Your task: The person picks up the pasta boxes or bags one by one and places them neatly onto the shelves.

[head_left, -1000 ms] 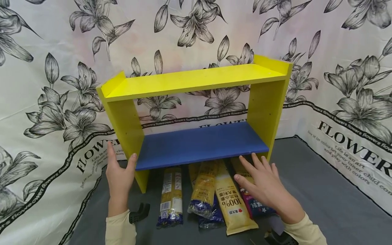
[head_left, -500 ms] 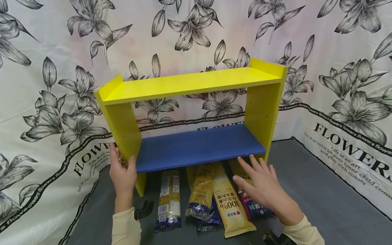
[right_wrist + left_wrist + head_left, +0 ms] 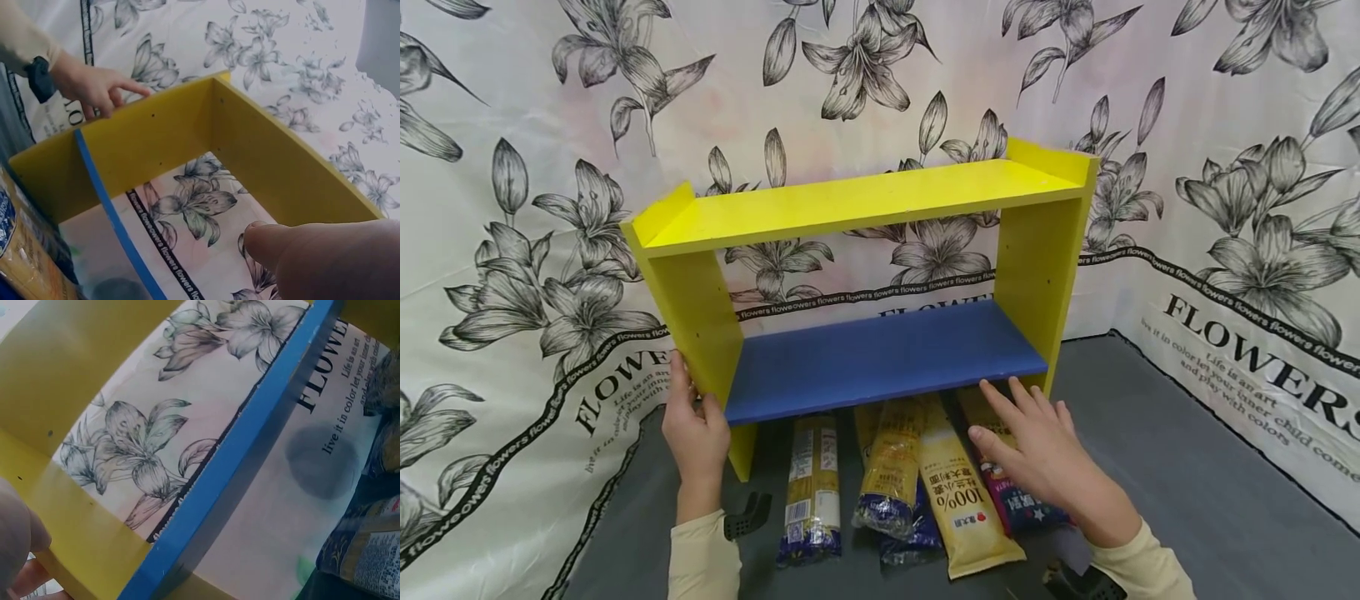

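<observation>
While the yellow shelf (image 3: 865, 200) is in the middle of the frame, the left hand (image 3: 696, 440) touches its side at lower left; I can't tell if it grips. The right hand (image 3: 1045, 450), lower right, is spread and loose by the blue board (image 3: 887, 358).

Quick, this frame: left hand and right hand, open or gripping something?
Left hand: closed, gripping the yellow side panel by its edge.
Right hand: open, fingers spread near the blue board; contact can't be told.
</observation>
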A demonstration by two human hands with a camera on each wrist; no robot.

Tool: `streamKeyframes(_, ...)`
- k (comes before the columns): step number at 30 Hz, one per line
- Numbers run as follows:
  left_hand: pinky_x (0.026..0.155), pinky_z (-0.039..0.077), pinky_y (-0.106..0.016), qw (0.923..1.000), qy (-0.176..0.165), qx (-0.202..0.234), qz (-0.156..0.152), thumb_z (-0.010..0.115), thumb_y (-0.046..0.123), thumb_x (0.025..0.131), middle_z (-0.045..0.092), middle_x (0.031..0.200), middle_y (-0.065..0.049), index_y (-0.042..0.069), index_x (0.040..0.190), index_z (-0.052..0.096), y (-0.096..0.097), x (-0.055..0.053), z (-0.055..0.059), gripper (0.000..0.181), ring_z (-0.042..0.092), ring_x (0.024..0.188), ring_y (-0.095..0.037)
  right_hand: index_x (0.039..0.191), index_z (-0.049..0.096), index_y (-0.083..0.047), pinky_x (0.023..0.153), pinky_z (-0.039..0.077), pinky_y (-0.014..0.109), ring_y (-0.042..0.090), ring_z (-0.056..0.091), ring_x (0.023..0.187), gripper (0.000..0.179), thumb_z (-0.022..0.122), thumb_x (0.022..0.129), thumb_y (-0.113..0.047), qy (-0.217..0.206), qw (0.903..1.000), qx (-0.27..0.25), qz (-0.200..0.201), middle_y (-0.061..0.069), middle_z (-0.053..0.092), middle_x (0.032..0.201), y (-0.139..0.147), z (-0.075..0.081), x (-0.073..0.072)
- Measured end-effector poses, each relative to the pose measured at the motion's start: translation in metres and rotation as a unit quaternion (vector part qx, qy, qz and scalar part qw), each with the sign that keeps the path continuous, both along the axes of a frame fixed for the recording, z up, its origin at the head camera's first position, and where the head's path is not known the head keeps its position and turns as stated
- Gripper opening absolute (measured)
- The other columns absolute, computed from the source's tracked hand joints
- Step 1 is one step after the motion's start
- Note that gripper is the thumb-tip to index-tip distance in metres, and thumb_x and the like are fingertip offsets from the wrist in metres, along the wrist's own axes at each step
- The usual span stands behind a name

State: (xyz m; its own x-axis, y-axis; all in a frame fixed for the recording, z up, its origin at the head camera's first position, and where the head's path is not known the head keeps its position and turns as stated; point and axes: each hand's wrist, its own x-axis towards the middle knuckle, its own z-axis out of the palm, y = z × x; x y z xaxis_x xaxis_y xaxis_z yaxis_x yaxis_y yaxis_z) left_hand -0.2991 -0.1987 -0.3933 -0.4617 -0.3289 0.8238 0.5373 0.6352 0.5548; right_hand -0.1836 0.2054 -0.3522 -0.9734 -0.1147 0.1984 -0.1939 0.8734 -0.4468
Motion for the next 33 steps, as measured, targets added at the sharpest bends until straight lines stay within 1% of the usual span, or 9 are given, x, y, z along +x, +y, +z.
streamKeyframes(2,0.062,0.031,-0.008,1.0,0.006,-0.001,-0.004,0.048,-0.017,0.089,0.051,0.152,-0.023,0.0,0.155,0.041,0.0,0.0,0.001,0.069,0.064,0.115,-0.052,0.161,0.034,-0.015,0.109,0.009,0.084,0.064,0.018,0.147,0.073,0.047,0.103,-0.057,-0.003,1.0,-0.005,0.003,0.034,0.025,0.163,0.001,0.002,-0.002)
streamKeyframes(4,0.062,0.031,-0.008,0.9999,0.01,-0.003,-0.009,0.048,-0.017,0.089,0.05,0.153,-0.022,0.0,0.155,0.04,-0.001,0.0,0.002,0.069,0.063,0.117,-0.052,0.161,0.034,-0.013,0.109,0.013,0.083,0.064,0.021,0.146,0.072,0.047,0.103,-0.055,-0.005,0.9999,-0.011,0.012,0.035,0.026,0.162,0.003,0.002,-0.005)
streamKeyframes(10,0.064,0.032,-0.003,0.9999,0.001,-0.005,-0.011,0.048,-0.017,0.089,0.05,0.153,-0.022,0.001,0.156,0.039,-0.004,-0.001,0.003,0.07,0.063,0.118,-0.053,0.163,0.025,-0.007,0.11,0.026,0.078,0.06,0.022,0.148,0.074,0.044,0.106,-0.051,-0.064,0.9945,-0.072,0.041,0.036,0.018,0.164,0.014,-0.003,-0.02)
streamKeyframes(15,0.063,0.032,-0.004,0.9998,-0.015,-0.005,-0.008,0.049,-0.016,0.09,0.051,0.152,-0.024,0.002,0.157,0.038,-0.006,0.001,0.001,0.07,0.063,0.117,-0.054,0.161,0.025,0.001,0.112,0.032,0.071,0.057,0.031,0.146,0.075,0.044,0.107,-0.047,-0.09,0.9914,-0.084,0.045,0.034,0.028,0.162,0.024,-0.017,-0.034)
streamKeyframes(20,0.067,0.035,0.001,0.9997,-0.021,0.002,-0.015,0.049,-0.016,0.09,0.052,0.151,-0.023,0.006,0.158,0.037,-0.007,0.003,-0.001,0.073,0.063,0.117,-0.054,0.159,0.029,0.002,0.107,0.041,0.068,0.055,0.044,0.139,0.075,0.047,0.105,-0.047,-0.136,0.9867,-0.085,0.028,0.034,0.037,0.158,0.034,-0.036,-0.048)
streamKeyframes(23,0.066,0.034,0.001,0.9996,-0.025,0.001,-0.013,0.049,-0.016,0.09,0.052,0.152,-0.022,0.006,0.158,0.037,-0.006,0.004,-0.003,0.073,0.063,0.118,-0.053,0.157,0.032,0.004,0.104,0.045,0.065,0.054,0.048,0.135,0.075,0.052,0.104,-0.044,-0.155,0.9846,-0.077,0.024,0.035,0.04,0.155,0.039,-0.05,-0.056)
streamKeyframes(27,0.06,0.03,-0.008,0.9996,-0.025,-0.008,-0.008,0.048,-0.017,0.089,0.051,0.153,-0.022,0.005,0.158,0.037,-0.005,0.004,-0.004,0.073,0.063,0.118,-0.053,0.154,0.037,0.007,0.103,0.046,0.065,0.054,0.049,0.133,0.072,0.058,0.102,-0.038,-0.162,0.9844,-0.066,0.021,0.035,0.044,0.152,0.042,-0.064,-0.062)
streamKeyframes(30,0.06,0.03,-0.01,0.9996,-0.024,-0.011,-0.011,0.046,-0.017,0.089,0.049,0.154,-0.021,0.007,0.159,0.036,-0.005,0.003,-0.005,0.075,0.062,0.119,-0.053,0.152,0.042,0.006,0.103,0.045,0.065,0.055,0.05,0.132,0.071,0.062,0.098,-0.036,-0.166,0.9847,-0.052,0.011,0.035,0.047,0.149,0.044,-0.07,-0.065)
streamKeyframes(33,0.06,0.029,-0.011,0.9996,-0.024,-0.012,-0.01,0.046,-0.017,0.089,0.048,0.156,-0.02,0.007,0.159,0.035,-0.004,0.002,-0.006,0.075,0.062,0.12,-0.053,0.149,0.046,0.005,0.102,0.047,0.063,0.05,0.057,0.124,0.072,0.069,0.093,-0.034,-0.171,0.9842,-0.044,0.001,0.035,0.054,0.143,0.046,-0.076,-0.066)
